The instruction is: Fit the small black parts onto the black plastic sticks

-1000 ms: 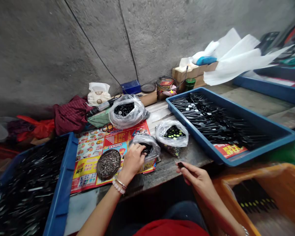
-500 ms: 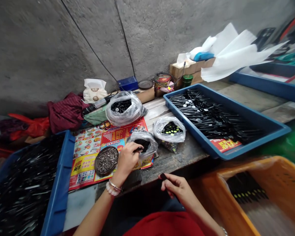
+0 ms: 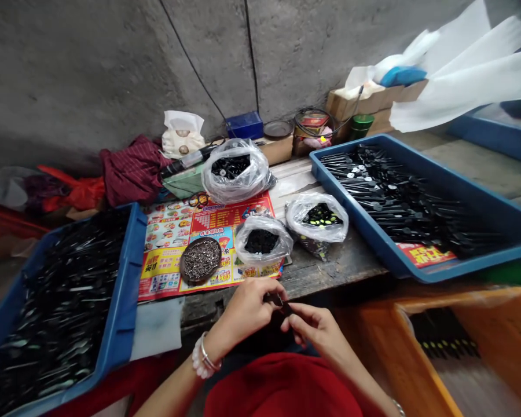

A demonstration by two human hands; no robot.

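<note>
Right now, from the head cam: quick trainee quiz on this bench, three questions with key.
1. True or false: the left hand wears a beaded bracelet.
2. Multiple choice: what do the fingertips of the right hand touch? A: the small dark part. B: the round dish. C: the blue tray.
3. Fill in: the crate at lower right is ____.

Key: 1 true; 2 A; 3 orange.

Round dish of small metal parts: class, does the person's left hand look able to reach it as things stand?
Probably yes. The left hand sits just below the round dish, with only the printed flyer between them, though it is pinching a small black part alongside the right hand.
</note>
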